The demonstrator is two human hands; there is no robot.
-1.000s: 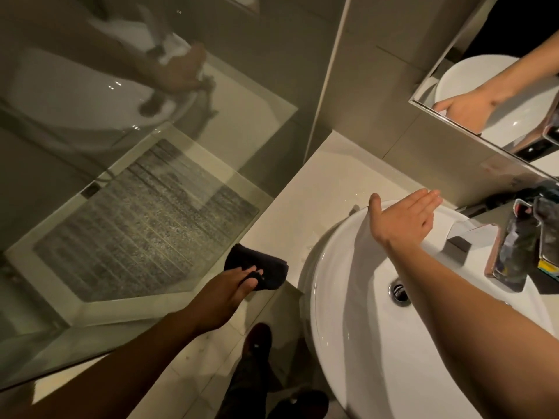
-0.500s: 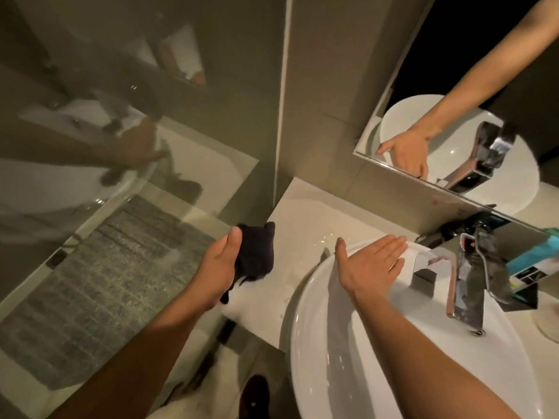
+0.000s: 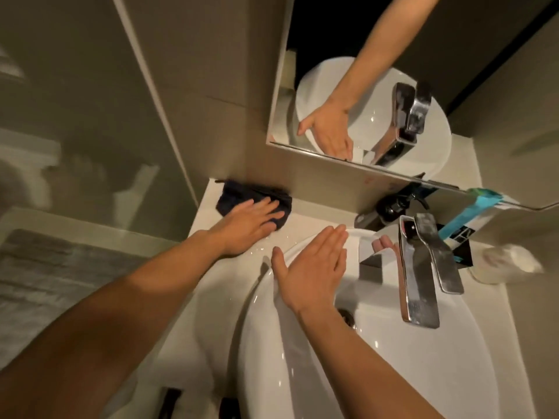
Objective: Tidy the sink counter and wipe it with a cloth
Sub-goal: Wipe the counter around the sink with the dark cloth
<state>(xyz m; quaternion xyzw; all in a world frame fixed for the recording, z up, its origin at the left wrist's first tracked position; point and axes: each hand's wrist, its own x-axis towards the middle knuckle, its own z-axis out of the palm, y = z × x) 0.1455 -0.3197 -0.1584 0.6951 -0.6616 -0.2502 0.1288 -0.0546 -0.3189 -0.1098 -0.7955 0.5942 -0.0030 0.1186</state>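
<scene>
Nearest, one white basin point(image 3: 408, 373) takes up the near right part of the counter point(image 3: 308, 214), its single drain point(image 3: 346, 317) half hidden behind a forearm. The right hand point(image 3: 311, 267) lies flat over the basin's far left rim, fingers straight and together, thumb spread wide, holding nothing; I cannot tell whether the palm touches the rim. One chrome tap point(image 3: 419, 285) reaches over the basin from its far edge, just right of that hand. Farther off, the left hand point(image 3: 248, 225) presses down with straight, slightly spread fingers on the one dark cloth point(image 3: 233, 196). The cloth lies bunched in the counter's far left corner, against the back wall. Along the far right edge stand one dark bottle point(image 3: 393, 207), one teal tube point(image 3: 472, 211) and one blurred white container point(image 3: 499, 264). Above, one mirror point(image 3: 302, 40) reflects the right hand, the basin and the tap.
</scene>
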